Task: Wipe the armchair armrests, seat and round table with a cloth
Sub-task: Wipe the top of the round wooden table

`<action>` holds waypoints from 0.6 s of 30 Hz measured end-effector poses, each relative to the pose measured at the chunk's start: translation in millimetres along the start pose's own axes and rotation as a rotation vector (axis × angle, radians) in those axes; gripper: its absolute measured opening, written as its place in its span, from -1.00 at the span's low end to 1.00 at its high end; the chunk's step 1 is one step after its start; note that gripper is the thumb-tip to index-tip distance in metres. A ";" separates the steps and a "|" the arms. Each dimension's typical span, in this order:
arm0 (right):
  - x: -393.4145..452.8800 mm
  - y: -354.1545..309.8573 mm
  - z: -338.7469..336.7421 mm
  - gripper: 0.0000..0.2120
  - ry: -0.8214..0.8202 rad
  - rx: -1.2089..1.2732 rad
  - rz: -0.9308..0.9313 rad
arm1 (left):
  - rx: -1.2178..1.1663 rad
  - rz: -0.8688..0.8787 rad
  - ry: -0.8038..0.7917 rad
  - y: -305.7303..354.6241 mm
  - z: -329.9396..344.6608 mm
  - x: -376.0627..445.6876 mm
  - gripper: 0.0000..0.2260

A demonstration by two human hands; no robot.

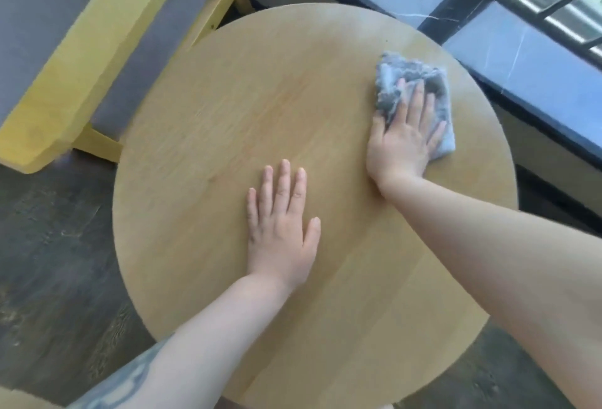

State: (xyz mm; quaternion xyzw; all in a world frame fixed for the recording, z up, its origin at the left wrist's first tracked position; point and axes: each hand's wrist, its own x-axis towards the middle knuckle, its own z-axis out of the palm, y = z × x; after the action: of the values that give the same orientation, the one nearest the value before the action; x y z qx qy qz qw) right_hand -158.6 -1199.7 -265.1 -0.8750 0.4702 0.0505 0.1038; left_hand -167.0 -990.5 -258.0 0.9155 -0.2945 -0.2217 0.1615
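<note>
Both hands flat: right hand (404,138) presses cloth (411,83), left hand (280,223) apparently on table (228,109).

Dark wood floor (49,245), marble windowsill (537,60)

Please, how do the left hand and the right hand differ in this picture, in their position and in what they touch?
The left hand lies flat on the bare wood of the round table, while the right hand presses on the grey cloth. The left hand rests near the table's middle; the right hand reaches farther, close to the edge by the window ledge. Both hands have straight, spread fingers with the palm down.
</note>
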 end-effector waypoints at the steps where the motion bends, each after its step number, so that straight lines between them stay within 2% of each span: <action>1: -18.2 6.9 1.2 -0.42 -0.018 -0.016 -0.192 | 0.014 0.003 0.000 4.7 3.4 -1.2 -0.35; 4: -18.2 27.4 -7.8 -0.41 -0.201 -0.124 -0.851 | 0.028 0.011 -0.009 24.2 13.5 -5.3 -0.35; 5: -1.4 36.3 -13.1 -0.42 -0.237 -0.154 -0.920 | 0.028 0.026 -0.020 32.2 16.7 -7.3 -0.35; 6: 14.3 48.4 -17.0 -0.43 -0.235 -0.153 -0.861 | 0.029 0.047 -0.030 40.4 20.3 -9.7 -0.35; 7: 26.7 62.9 -20.7 -0.45 -0.201 -0.099 -0.679 | 0.026 0.067 -0.038 48.3 23.9 -12.2 -0.35; 9: 28.7 96.0 -21.3 -0.46 -0.076 0.060 -0.115 | 0.016 0.087 -0.050 62.5 31.6 -18.3 -0.36; 10: 13.8 107.7 -17.3 -0.46 -0.021 0.081 0.091 | 0.016 0.089 -0.051 69.2 36.6 -21.0 -0.37; 11: -9.9 115.2 -12.4 -0.45 0.012 0.066 0.173 | 0.016 0.087 -0.049 75.9 41.9 -23.6 -0.37; 12: -36.8 120.6 -7.2 -0.44 0.026 0.050 0.101 | 0.017 0.083 -0.046 83.1 47.6 -26.1 -0.37; 14: -85.7 129.6 -3.5 -0.42 -0.035 0.045 -0.348 | 0.011 0.073 -0.032 98.8 60.3 -31.9 -0.38; 15: -97.5 140.8 -4.0 -0.42 -0.082 -0.002 -0.606 | 0.000 0.065 -0.029 106.8 66.5 -35.7 -0.39; 16: -95.8 154.2 -5.6 -0.41 -0.120 -0.037 -0.785 | -0.002 0.062 -0.028 113.2 72.2 -40.8 -0.39; 17: -89.5 169.1 -7.2 -0.41 -0.141 -0.051 -0.828 | 0.010 0.071 -0.035 117.9 77.3 -47.7 -0.39; 18: -85.6 183.4 -7.1 -0.42 -0.131 -0.039 -0.735 | 0.031 0.089 -0.046 121.0 81.4 -56.3 -0.40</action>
State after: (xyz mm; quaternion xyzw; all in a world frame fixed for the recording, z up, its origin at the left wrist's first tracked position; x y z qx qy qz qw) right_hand -358.8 -1230.2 -266.8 -0.9821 0.1163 0.0746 0.1281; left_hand -305.4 -1063.2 -258.1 0.8986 -0.3417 -0.2307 0.1504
